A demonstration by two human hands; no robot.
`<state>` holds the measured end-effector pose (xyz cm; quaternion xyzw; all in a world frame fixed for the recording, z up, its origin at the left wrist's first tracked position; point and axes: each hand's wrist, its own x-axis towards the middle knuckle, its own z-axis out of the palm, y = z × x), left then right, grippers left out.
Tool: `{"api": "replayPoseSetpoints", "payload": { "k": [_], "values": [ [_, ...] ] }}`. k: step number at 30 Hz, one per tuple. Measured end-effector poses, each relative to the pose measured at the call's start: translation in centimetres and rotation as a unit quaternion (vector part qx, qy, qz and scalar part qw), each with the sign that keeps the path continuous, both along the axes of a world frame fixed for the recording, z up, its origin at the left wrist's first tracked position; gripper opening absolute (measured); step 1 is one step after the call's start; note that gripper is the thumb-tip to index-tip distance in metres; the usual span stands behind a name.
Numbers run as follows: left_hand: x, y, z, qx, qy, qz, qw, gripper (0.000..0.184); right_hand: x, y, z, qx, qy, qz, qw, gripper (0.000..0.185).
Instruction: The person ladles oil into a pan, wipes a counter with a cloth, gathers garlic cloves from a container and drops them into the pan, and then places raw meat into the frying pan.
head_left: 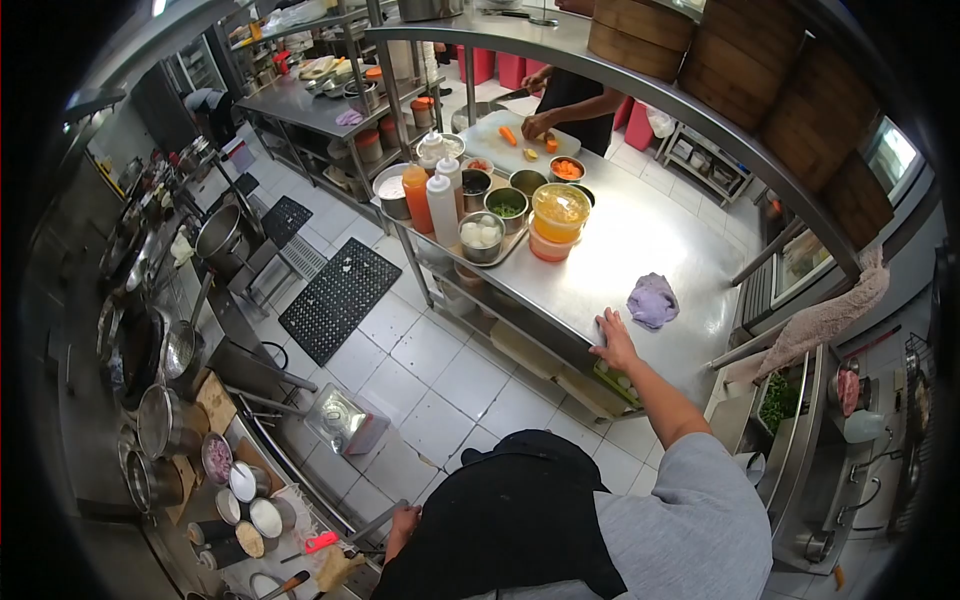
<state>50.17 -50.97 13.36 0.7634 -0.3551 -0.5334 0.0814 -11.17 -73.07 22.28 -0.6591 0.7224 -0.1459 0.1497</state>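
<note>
My right hand (616, 341) reaches over the near edge of the steel table (600, 270), fingers apart and holding nothing. A crumpled purple cloth (653, 301) lies just beyond its fingertips, not touching them. Low in the view, my left hand (403, 522) is beside the metal edge of the cooking counter at the left; its fingers are too hidden to make out. Farther along the table are an orange squeeze bottle (418, 199), a white squeeze bottle (441, 209), stacked tubs of orange food (560, 213) and a steel pot of white pieces (481, 236).
Across the table, another person's hands (540, 122) work with a knife and carrots on a white board (490, 130). A clear lidded box (345, 418) and a black mat (341, 298) lie on the floor. Pots and bowls (217, 457) crowd the left counter. A shelf (560, 45) spans overhead.
</note>
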Motion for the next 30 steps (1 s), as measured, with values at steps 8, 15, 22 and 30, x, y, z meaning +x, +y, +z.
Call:
{"api": "replayPoseSetpoints", "payload": {
  "k": [8, 15, 22, 30],
  "values": [
    [0.7, 0.0, -0.9, 0.0, 0.023, -0.01, 1.0, 0.028, 0.1, 0.0, 0.2, 0.01, -0.001, -0.005, 1.0, 0.08],
    [0.7, 0.1, -1.7, -0.015, 0.031, 0.002, 0.999, 0.028, 0.3, 0.0, 0.5, 0.009, -0.005, -0.006, 1.0, 0.08],
    [1.0, 0.3, -3.2, -0.018, 0.038, 0.025, 0.999, 0.027, 0.1, -0.1, 0.2, 0.007, -0.002, -0.005, 1.0, 0.082],
    [0.7, 0.4, -2.5, -0.025, 0.023, 0.006, 0.999, 0.029, 0.0, 0.1, -0.3, -0.01, 0.002, 0.004, 1.0, 0.08]
  ]
}}
